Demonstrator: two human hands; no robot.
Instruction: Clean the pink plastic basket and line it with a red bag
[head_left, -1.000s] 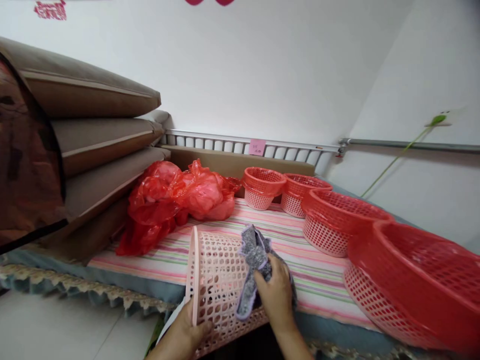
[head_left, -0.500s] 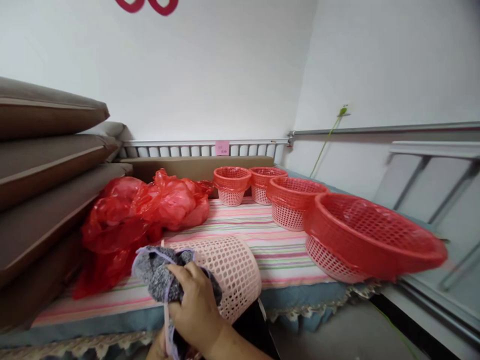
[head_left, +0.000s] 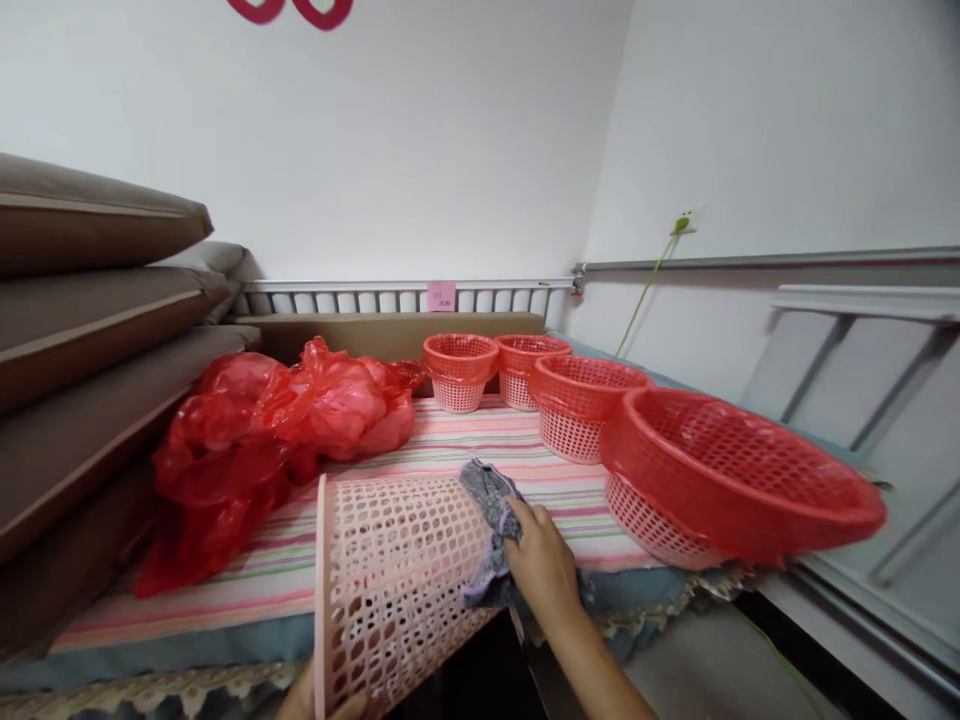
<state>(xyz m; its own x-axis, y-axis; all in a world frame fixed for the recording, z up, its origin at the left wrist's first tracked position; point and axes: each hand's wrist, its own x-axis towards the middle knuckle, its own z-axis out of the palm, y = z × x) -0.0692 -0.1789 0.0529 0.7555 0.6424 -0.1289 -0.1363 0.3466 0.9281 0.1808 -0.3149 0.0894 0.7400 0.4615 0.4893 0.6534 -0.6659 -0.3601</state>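
A pale pink perforated plastic basket (head_left: 401,550) lies on its side in front of me, its rim toward the left and its base toward the right. My left hand (head_left: 301,694) grips its rim low down; fingertips show through the holes, while most of the hand is cut off by the picture's edge. In my right hand (head_left: 541,556) is a grey cloth with lilac edging (head_left: 493,497), bunched and pressed against the base end of the basket. The fingers are closed round the cloth.
Several pink baskets lined with red plastic bags (head_left: 589,400) stand along the right of the striped sheet (head_left: 450,435). Crumpled red bags (head_left: 322,405) lie at left, beside stacked brown cushions (head_left: 97,310). A black surface (head_left: 487,665) lies below the basket. A metal rail (head_left: 787,258) runs along the right wall.
My right hand has carried the cloth from the basket's rim end rightward to its base. The basket's rim is now uncovered, and my left hand still holds it low down.
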